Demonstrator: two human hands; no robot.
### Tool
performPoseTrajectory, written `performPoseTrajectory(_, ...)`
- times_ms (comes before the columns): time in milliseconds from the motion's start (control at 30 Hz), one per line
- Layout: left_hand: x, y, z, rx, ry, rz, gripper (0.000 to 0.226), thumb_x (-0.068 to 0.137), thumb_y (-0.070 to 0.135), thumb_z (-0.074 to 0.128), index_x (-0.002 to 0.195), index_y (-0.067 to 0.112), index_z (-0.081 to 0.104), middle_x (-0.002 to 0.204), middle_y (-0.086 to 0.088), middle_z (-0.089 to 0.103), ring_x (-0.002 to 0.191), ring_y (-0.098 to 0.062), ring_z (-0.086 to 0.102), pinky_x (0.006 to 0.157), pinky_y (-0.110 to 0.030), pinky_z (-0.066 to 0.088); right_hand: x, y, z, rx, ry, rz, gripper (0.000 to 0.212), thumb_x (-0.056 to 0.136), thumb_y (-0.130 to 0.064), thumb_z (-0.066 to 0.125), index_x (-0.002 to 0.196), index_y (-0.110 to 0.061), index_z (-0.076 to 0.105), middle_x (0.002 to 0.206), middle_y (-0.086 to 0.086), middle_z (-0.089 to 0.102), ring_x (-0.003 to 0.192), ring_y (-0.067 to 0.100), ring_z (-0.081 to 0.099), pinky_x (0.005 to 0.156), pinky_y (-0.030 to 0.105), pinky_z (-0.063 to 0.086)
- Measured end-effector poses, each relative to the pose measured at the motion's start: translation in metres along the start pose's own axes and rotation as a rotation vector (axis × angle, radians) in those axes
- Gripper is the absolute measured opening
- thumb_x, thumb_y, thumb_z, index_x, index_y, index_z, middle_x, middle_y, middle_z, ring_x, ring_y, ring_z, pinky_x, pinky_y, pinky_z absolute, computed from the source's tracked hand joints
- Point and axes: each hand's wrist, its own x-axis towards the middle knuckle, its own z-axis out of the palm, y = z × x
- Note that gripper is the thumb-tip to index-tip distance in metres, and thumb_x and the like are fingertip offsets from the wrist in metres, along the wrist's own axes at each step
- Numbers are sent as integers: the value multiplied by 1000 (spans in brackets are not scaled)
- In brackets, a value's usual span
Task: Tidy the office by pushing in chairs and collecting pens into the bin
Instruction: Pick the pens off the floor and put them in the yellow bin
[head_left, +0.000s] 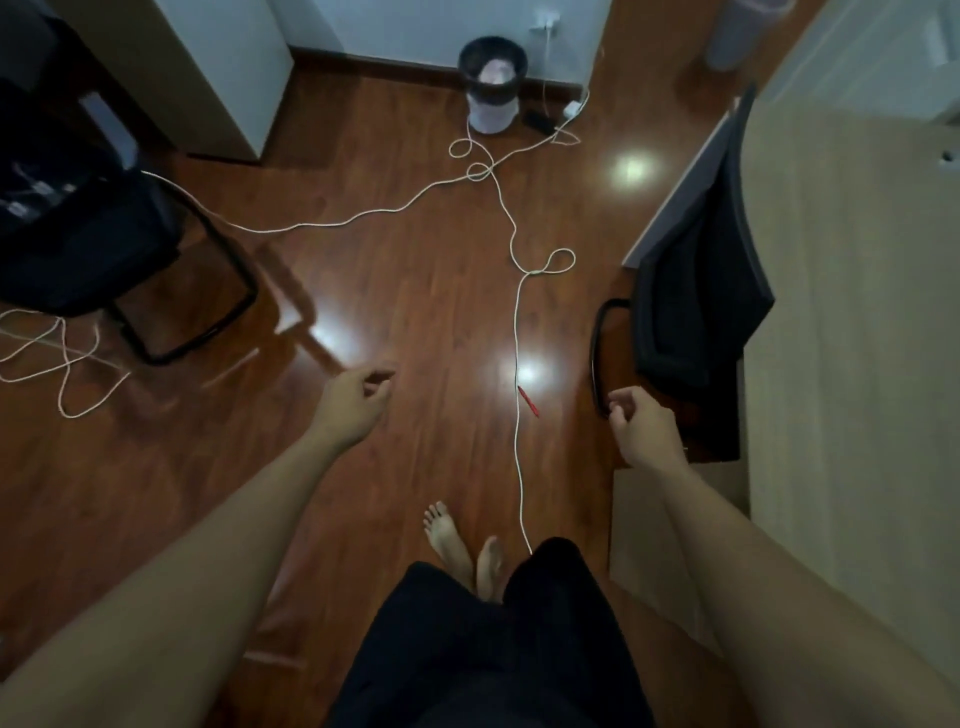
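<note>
A red pen (528, 400) lies on the wooden floor beside a white cable, between my two hands. My left hand (358, 402) hovers left of it, fingers loosely curled and holding nothing. My right hand (644, 428) hangs to the pen's right, fingers loosely curled and empty, close to the black chair (696, 306) tucked under the beige desk (852, 322). A second black chair (88, 249) stands out on the floor at the left. The mesh bin (492, 83) with a pale liner stands by the far wall.
White cables (514, 244) loop across the floor from a wall socket near the bin, running past my bare feet (462, 545). More cable (62, 364) lies under the left chair. A white cabinet (218, 73) stands at the back left.
</note>
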Motion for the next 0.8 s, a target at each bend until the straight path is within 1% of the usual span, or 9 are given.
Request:
performPoseTrajectory(133, 41, 5, 0, -18, 48, -81, 29, 103, 23, 67, 128, 14, 76, 118, -9, 79, 100, -23, 73, 88, -29, 50, 31, 3, -2, -16, -41, 67, 29, 109, -21, 56, 137, -17, 64, 128, 6, 71, 115, 22, 66, 85, 30, 49)
performPoseTrajectory(233, 64, 4, 3, -18, 52, -142, 29, 102, 25, 68, 127, 13, 76, 119, -11, 79, 106, -28, 73, 94, -35, 53, 63, 2, 2, -34, -112, 62, 31, 108, -23, 58, 138, -17, 63, 127, 6, 71, 115, 24, 67, 87, 31, 51)
performPoseTrajectory(300, 78, 2, 6, -35, 52, -196, 28, 102, 25, 68, 127, 14, 77, 120, -11, 79, 110, -31, 73, 96, -38, 54, 85, -3, 6, -74, -159, 61, 32, 106, -23, 59, 137, -15, 64, 125, 8, 72, 111, 24, 68, 87, 31, 51)
performPoseTrajectory(367, 90, -5, 13, -61, 50, -259, 28, 102, 26, 68, 127, 16, 77, 121, -10, 79, 110, -30, 73, 97, -39, 55, 111, -10, 13, -111, -212, 51, 31, 105, -24, 61, 135, -16, 65, 124, 7, 73, 106, 21, 66, 86, 32, 52)
performPoseTrajectory(433, 101, -12, 19, -139, 73, -318, 28, 102, 27, 67, 127, 19, 75, 117, -9, 80, 106, -27, 75, 96, -39, 57, 139, -17, 22, -132, -256, 33, 31, 104, -25, 63, 134, -16, 65, 123, 6, 73, 109, 23, 67, 92, 35, 56)
performPoseTrajectory(500, 110, -19, 23, -277, 123, -399, 25, 104, 22, 64, 127, 17, 73, 115, -7, 79, 98, -25, 77, 93, -38, 59, 166, -21, 34, -141, -279, 26, 31, 103, -26, 64, 132, -16, 67, 120, 5, 74, 111, 23, 68, 96, 38, 57)
performPoseTrajectory(600, 116, -44, 31, -385, 205, -492, 18, 103, 16, 63, 117, 24, 71, 112, -10, 80, 90, -27, 78, 94, -45, 62, 195, -21, 56, -151, -291, 46, 29, 102, -25, 65, 129, -15, 68, 109, 1, 72, 103, 20, 64, 93, 35, 54)
performPoseTrajectory(700, 117, -88, 61, -369, 143, -546, 18, 96, 27, 64, 111, 32, 72, 106, -5, 82, 93, -26, 80, 99, -49, 61, 216, -9, 80, -165, -316, 87, 29, 102, -24, 63, 129, -15, 67, 108, 2, 70, 104, 22, 63, 90, 34, 50)
performPoseTrajectory(800, 134, -142, 106, -318, 70, -547, 33, 79, 54, 57, 105, 40, 73, 103, 2, 82, 94, -23, 80, 96, -51, 61, 238, 14, 109, -173, -324, 109, 30, 101, -24, 63, 129, -14, 67, 106, 2, 71, 114, 30, 67, 93, 38, 53)
